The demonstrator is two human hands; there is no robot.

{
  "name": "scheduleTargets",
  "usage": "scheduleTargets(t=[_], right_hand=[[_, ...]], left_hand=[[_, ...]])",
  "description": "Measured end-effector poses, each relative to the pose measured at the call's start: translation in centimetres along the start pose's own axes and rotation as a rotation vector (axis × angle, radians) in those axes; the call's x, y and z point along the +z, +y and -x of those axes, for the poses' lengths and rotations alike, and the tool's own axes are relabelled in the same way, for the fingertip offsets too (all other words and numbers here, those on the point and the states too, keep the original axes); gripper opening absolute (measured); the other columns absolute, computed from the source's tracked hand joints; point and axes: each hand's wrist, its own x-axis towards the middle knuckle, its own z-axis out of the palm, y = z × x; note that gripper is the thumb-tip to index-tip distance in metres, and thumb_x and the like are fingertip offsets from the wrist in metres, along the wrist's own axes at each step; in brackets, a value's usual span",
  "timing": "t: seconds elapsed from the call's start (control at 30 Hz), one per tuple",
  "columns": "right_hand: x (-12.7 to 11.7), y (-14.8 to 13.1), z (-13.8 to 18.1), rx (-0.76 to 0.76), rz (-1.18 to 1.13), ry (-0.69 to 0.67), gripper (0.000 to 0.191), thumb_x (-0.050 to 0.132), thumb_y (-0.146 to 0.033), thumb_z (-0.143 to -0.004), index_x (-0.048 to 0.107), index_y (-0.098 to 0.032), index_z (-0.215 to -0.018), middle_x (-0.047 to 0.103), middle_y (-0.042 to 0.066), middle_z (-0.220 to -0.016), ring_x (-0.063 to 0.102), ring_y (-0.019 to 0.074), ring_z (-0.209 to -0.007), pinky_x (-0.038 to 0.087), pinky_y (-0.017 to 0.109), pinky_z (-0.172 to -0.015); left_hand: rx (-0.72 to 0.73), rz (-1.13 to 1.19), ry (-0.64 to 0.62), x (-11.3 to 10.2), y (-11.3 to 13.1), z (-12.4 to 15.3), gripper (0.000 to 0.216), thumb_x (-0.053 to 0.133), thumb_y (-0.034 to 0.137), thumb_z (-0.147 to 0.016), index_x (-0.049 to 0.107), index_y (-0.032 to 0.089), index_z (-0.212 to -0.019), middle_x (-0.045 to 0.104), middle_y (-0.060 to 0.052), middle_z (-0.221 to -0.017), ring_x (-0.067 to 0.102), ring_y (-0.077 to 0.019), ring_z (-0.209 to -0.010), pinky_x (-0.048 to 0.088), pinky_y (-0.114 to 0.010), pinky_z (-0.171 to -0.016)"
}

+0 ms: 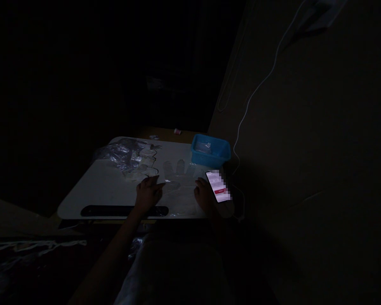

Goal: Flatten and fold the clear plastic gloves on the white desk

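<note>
A clear plastic glove (178,180) lies flat on the white tabletop (98,188), right between my hands, its long axis running away from me: fingers toward the blue basket (210,151), cuff toward the near edge. My left hand (148,191) is loosely open and grips nothing, its forefinger stretched out onto the glove's left edge, so it is the nearer one. My right hand (204,195) rests at the glove's right side against the lit phone (219,186); in this dimness I cannot tell whether it is curled around the phone. A heap of clear gloves (127,154) sits far left
</note>
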Motion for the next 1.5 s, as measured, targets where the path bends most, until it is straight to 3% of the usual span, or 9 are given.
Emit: scheduleTargets(t=[0.43, 0.6, 0.7, 0.87, 1.0, 1.1, 1.27, 1.37, 1.5], right_hand=[[0.0, 0.0, -0.1, 0.004, -0.006, 0.005, 0.033, 0.042, -0.012, -0.076, 0.06, -0.014, -0.104, 0.057, 0.01, -0.115, 0.049, 0.0201, -0.109, 0.039, 0.034, -0.095], [0.1, 0.0, 0.0, 0.005, -0.011, 0.007, 0.034, 0.042, -0.013, -0.076, 0.06, -0.013, -0.103, 0.056, 0.011, -0.116, 0.049, 0.0204, -0.11, 0.039, 0.034, -0.095], [0.4, 0.1, 0.0, 0.009, -0.051, 0.052, 0.034, 0.042, -0.013, -0.074, 0.06, -0.013, -0.103, 0.057, 0.011, -0.115, 0.048, 0.0205, -0.111, 0.038, 0.036, -0.096], [0.1, 0.3, 0.0, -0.036, -0.081, 0.117, 0.037, 0.041, -0.012, -0.074, 0.057, -0.012, -0.107, 0.055, 0.01, -0.118, 0.04, 0.0203, -0.119, 0.031, 0.039, -0.101], [-1.2, -1.6, 0.2, -0.058, 0.066, 0.039, 0.04, 0.042, -0.015, -0.078, 0.051, -0.013, -0.117, 0.047, 0.011, -0.129, 0.029, 0.0239, -0.127, 0.016, 0.049, -0.104], [-1.7, -4.7, 0.7, -0.146, 0.166, -0.076, 0.044, 0.039, -0.03, -0.085, 0.042, -0.015, -0.126, 0.033, 0.013, -0.138, 0.018, 0.0258, -0.131, 0.007, 0.054, -0.103], [-0.8, -9.0, 1.2, -0.282, 0.208, -0.225, 0.054, 0.025, -0.048, -0.088, 0.031, -0.019, -0.134, 0.019, 0.01, -0.144, 0.008, 0.0271, -0.133, 0.002, 0.054, -0.103], [-0.1, -9.5, 1.2, -0.277, 0.203, -0.269, 0.055, 0.023, -0.05, -0.088, 0.033, -0.02, -0.133, 0.02, 0.009, -0.144, 0.007, 0.0275, -0.133, 0.001, 0.054, -0.103], [0.1, -8.0, 1.1, -0.25, 0.232, -0.251, 0.054, 0.026, -0.049, -0.088, 0.036, -0.02, -0.132, 0.02, 0.01, -0.144, 0.008, 0.028, -0.133, 0.002, 0.055, -0.102]], left_hand=[[0.057, 0.011, -0.077, 0.3, -0.8, 0.0, 0.042, 0.051, 0.031, -0.074, 0.054, 0.035, -0.116, 0.039, -0.003, -0.136, 0.03, -0.0334, -0.122, 0.025, -0.052, -0.092], [0.048, 0.088, 0.01, 0.6, -1.6, -0.1, 0.042, 0.044, 0.033, -0.08, 0.047, 0.033, -0.122, 0.044, -0.003, -0.132, 0.037, -0.0249, -0.118, 0.028, -0.044, -0.093], [0.043, 0.101, 0.025, 0.6, -1.3, -0.1, 0.037, 0.037, 0.033, -0.084, 0.051, 0.033, -0.118, 0.048, -0.003, -0.128, 0.04, -0.0231, -0.115, 0.03, -0.042, -0.092], [0.115, -0.032, -0.021, 0.6, -0.3, 0.1, 0.036, 0.04, 0.032, -0.081, 0.055, 0.03, -0.114, 0.045, -0.006, -0.131, 0.036, -0.0286, -0.117, 0.028, -0.047, -0.09], [0.134, -0.08, -0.041, 0.6, -0.1, 0.1, 0.039, 0.041, 0.029, -0.08, 0.053, 0.029, -0.117, 0.042, -0.008, -0.133, 0.033, -0.0306, -0.119, 0.027, -0.05, -0.09], [0.14, -0.112, -0.047, 0.4, 0.0, 0.2, 0.04, 0.041, 0.028, -0.079, 0.052, 0.028, -0.118, 0.042, -0.008, -0.133, 0.032, -0.0313, -0.119, 0.027, -0.05, -0.09], [0.141, -0.158, -0.061, 0.0, 0.3, 0.2, 0.042, 0.04, 0.027, -0.079, 0.05, 0.029, -0.12, 0.042, -0.008, -0.133, 0.033, -0.0319, -0.119, 0.027, -0.051, -0.089], [0.145, -0.152, -0.067, -0.2, 0.4, 0.2, 0.042, 0.041, 0.027, -0.079, 0.05, 0.03, -0.12, 0.043, -0.007, -0.132, 0.034, -0.0313, -0.118, 0.027, -0.051, -0.09], [0.138, -0.131, -0.046, -0.1, 0.3, 0.2, 0.042, 0.04, 0.027, -0.079, 0.051, 0.029, -0.119, 0.045, -0.008, -0.13, 0.034, -0.0315, -0.118, 0.027, -0.051, -0.09]])
